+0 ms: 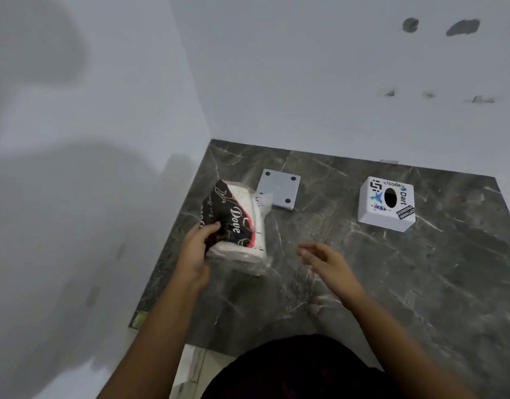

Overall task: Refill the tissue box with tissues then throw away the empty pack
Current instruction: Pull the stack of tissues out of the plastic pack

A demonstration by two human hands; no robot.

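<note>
A tissue pack [238, 226] with a black and red wrapper and white tissues inside lies at the left of the dark marble counter [363, 283]. My left hand [194, 251] grips its near left end. My right hand [325, 262] hovers to the pack's right, fingers apart, holding nothing. The white tissue box [387, 204], covered in stickers and with an oval slot on top, stands at the back right, well away from both hands. Its grey base plate [279, 188] lies flat just behind the pack, its near left corner under the pack's clear plastic flap.
White walls close in the counter on the left and at the back. The counter's front edge runs just before my dark-clothed body [300, 370]. A strip of pale floor [190, 367] shows below the counter's left front corner.
</note>
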